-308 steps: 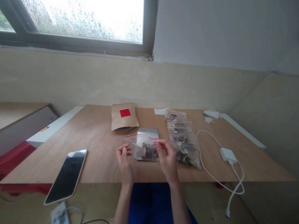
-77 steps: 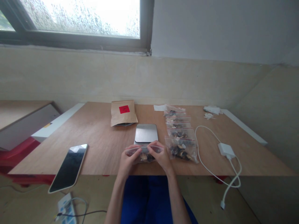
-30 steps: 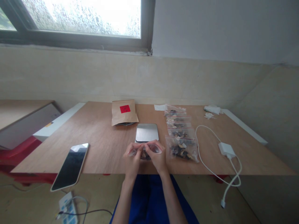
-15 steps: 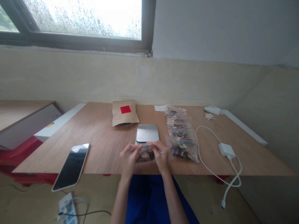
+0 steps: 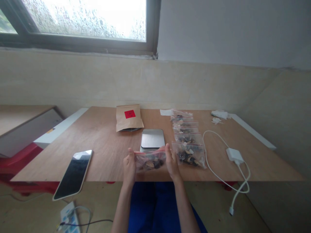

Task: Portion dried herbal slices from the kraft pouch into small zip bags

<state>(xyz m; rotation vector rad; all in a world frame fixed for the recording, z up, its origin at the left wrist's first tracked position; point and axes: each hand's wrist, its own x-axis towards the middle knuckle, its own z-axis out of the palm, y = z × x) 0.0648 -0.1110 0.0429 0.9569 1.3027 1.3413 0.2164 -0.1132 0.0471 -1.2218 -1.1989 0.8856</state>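
My left fingers (image 5: 131, 156) and right fingers (image 5: 168, 151) pinch opposite ends of the bag (image 5: 151, 164), its length spanning between them, neither nearer.

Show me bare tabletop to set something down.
Tabletop shows bare between phone, paper pouch and scale, and right of the white adapter. Crowded: front middle, where left hand and right hand hold a zip bag, beside more filled bags.

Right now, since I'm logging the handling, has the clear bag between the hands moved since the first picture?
Yes, downward in the view. The held bag overlapped the scale's plate then; now it appears just below that plate.
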